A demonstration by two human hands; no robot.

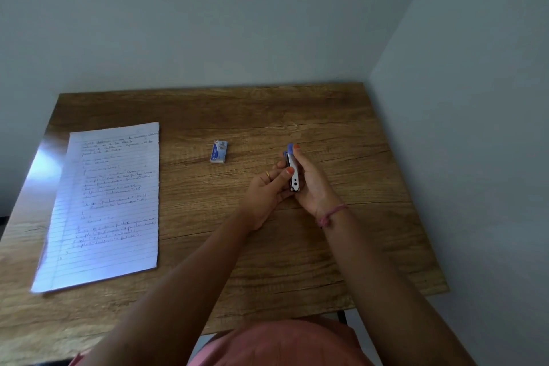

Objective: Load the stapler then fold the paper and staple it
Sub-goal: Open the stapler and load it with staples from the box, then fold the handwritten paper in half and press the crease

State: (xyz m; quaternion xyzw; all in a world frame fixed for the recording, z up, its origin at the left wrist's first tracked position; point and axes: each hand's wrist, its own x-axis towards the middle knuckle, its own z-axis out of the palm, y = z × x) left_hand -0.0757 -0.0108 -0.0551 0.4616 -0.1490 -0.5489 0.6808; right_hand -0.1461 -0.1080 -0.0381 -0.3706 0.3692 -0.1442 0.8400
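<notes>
Nearest: both forearms reach out over the table [326,261] from the person's lap. R hand [315,187] has its grip wrapped around the stapler [293,175], held on edge above the table, metal side up, blue end pointing away w/ a fingertip on it. L hand [267,196] is closed in against the stapler too, thumb pressing its side.

Step in hand, I'd say: loading, stage 1, working the stapler open. Can't tell if the tray is out yet.

Further out, staple box [219,152] lies shut-looking, well apart from both hands. Paper [104,202], 1 lined written sheet, flat at far L, unfolded.

Next calls for: 1 hand freed to fetch the box, the other steadying the stapler.
</notes>
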